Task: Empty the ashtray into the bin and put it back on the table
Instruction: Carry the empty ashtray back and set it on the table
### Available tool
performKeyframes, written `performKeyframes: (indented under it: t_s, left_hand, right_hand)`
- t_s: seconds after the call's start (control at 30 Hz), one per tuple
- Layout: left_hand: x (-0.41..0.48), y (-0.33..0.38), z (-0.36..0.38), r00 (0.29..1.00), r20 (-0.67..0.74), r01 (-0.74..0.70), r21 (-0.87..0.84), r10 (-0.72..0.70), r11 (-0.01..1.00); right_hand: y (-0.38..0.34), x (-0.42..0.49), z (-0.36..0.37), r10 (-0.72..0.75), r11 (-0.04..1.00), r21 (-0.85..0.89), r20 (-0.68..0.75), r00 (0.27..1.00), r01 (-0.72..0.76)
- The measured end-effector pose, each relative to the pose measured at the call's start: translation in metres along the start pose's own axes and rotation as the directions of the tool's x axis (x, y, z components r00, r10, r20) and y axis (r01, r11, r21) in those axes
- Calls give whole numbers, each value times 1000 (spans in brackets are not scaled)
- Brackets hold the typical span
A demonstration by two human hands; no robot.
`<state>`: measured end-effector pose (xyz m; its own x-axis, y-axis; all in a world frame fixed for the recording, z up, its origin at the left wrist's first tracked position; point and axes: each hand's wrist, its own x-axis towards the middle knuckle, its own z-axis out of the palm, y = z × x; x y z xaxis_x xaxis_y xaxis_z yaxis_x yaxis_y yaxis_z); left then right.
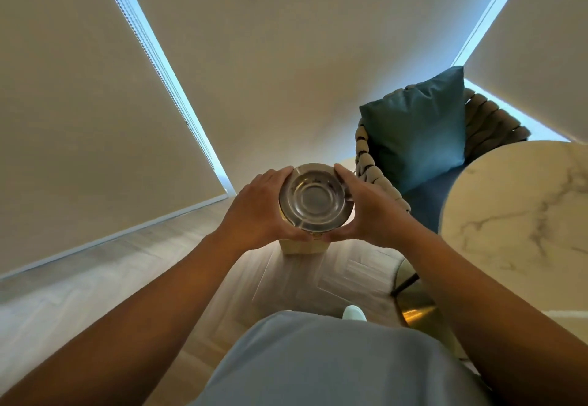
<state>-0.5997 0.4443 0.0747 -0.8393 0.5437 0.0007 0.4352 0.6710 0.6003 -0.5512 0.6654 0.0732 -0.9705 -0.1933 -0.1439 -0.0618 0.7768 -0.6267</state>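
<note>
A round metal ashtray [315, 198] is held up in front of me, its hollow side tilted toward the camera. My left hand [259, 211] grips its left rim and my right hand [370, 208] grips its right rim. Directly below and behind it stands a small beige bin [300, 246] on the floor, mostly hidden by the ashtray and my hands. The round white marble table [521, 214] is at the right, beside my right forearm.
A woven armchair [366, 157] with a teal cushion [416, 129] stands behind the table, close to my right hand. Closed beige blinds cover the windows on the left and behind. The table's gold base [416, 311] stands on the pale wooden floor [95, 278].
</note>
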Motion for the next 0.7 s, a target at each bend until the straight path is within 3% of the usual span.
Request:
performKeyframes:
  t_s: [0.2,0.3,0.5,0.7]
  left_hand:
    - [4,13,6,988,58,-142,-38,144,989]
    - [14,24,18,959,162,-220,-86,231,972]
    - [31,78,62,861,330,-341,-191,388,920]
    - [24,160,110,691,422,-550,-222,587,805]
  right_hand:
    - [-6,-38,3,101,994,42,-108,989,-97]
    - [-4,-67,7,213,975,117,-210,954,-191]
    - [7,-147,2,403,913,232,-396,825,-335]
    - [28,-242,-1,568,823,316,-477,671,-471]
